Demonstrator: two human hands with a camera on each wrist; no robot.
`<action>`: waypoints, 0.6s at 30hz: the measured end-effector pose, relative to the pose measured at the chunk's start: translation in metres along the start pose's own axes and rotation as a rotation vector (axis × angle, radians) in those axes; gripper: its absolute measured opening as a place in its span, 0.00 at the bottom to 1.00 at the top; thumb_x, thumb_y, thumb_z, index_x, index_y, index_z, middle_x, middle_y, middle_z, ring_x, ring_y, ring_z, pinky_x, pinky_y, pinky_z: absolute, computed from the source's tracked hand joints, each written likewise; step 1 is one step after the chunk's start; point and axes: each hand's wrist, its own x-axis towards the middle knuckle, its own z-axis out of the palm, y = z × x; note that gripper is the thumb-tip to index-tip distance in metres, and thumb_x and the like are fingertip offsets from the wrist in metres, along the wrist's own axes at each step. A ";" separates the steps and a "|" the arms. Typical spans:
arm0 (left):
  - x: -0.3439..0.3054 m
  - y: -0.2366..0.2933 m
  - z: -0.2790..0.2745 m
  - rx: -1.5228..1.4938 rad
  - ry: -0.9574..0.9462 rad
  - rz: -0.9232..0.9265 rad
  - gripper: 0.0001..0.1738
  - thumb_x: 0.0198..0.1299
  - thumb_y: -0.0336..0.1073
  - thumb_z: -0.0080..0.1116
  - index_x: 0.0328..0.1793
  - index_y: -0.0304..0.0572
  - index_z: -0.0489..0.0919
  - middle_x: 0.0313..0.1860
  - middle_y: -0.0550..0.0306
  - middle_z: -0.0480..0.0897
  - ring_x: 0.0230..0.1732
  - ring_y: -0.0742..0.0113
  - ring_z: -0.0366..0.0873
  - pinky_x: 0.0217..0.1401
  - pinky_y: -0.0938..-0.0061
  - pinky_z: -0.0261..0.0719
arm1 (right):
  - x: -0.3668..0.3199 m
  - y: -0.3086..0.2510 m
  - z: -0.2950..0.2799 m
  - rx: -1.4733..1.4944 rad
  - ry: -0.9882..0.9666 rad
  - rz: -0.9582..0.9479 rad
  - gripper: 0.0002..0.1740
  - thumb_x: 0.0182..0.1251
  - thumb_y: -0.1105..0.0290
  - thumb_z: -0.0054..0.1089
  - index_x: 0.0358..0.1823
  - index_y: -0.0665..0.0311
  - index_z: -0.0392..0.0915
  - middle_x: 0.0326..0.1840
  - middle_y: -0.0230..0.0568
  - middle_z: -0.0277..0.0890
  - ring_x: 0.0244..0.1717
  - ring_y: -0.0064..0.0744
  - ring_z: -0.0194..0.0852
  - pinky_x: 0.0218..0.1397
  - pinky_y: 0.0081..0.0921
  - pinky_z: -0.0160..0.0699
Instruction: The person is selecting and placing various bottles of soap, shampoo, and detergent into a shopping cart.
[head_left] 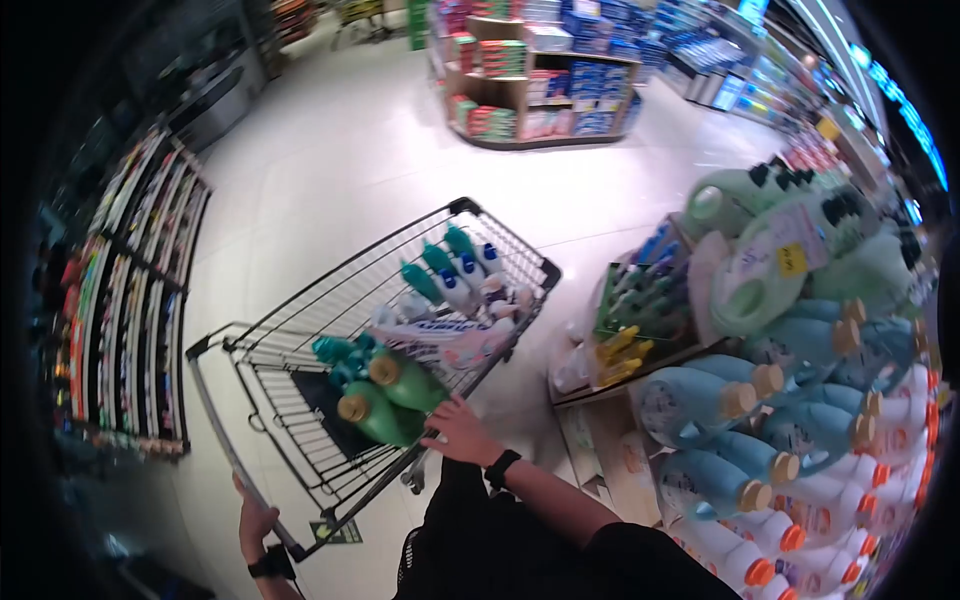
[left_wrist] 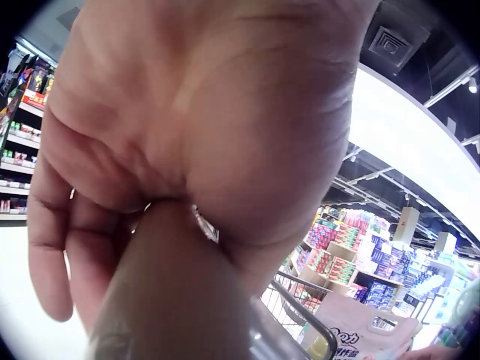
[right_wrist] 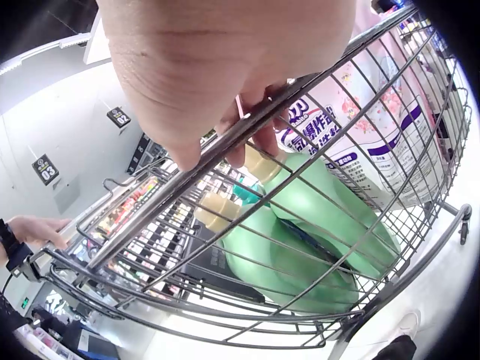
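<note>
A wire shopping cart (head_left: 290, 300) stands in front of me. My left hand (head_left: 257, 522) grips its handle (left_wrist: 176, 292), which passes between thumb and fingers in the left wrist view. At the cart's near side, my right hand (head_left: 463, 430) holds the top rim (right_wrist: 225, 144), fingers over the inside and thumb outside. Just inside, close to those fingers, lie two green bottles (right_wrist: 330, 206) with tan caps. Teal bottles (head_left: 342, 352) lie beside them. Farther along are a pink-and-white pack (head_left: 445, 345) and several upright bottles (head_left: 455, 275) with green or blue tops.
On the right, a display holds light-blue bottles (head_left: 700, 405), large pale-green jugs (head_left: 765, 265) and white bottles with orange caps (head_left: 720, 550). A box of small goods (head_left: 640, 310) stands at its near corner. Shelves (head_left: 125, 310) line the left; a stocked island (head_left: 545, 95) stands ahead across pale floor.
</note>
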 end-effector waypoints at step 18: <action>0.168 0.051 0.035 0.026 -0.098 0.204 0.68 0.42 0.21 0.56 0.82 0.50 0.21 0.52 0.33 0.80 0.49 0.41 0.84 0.52 0.60 0.83 | 0.059 0.086 -0.020 -0.047 0.028 0.095 0.14 0.59 0.53 0.69 0.39 0.53 0.82 0.40 0.33 0.75 0.54 0.36 0.73 0.73 0.42 0.58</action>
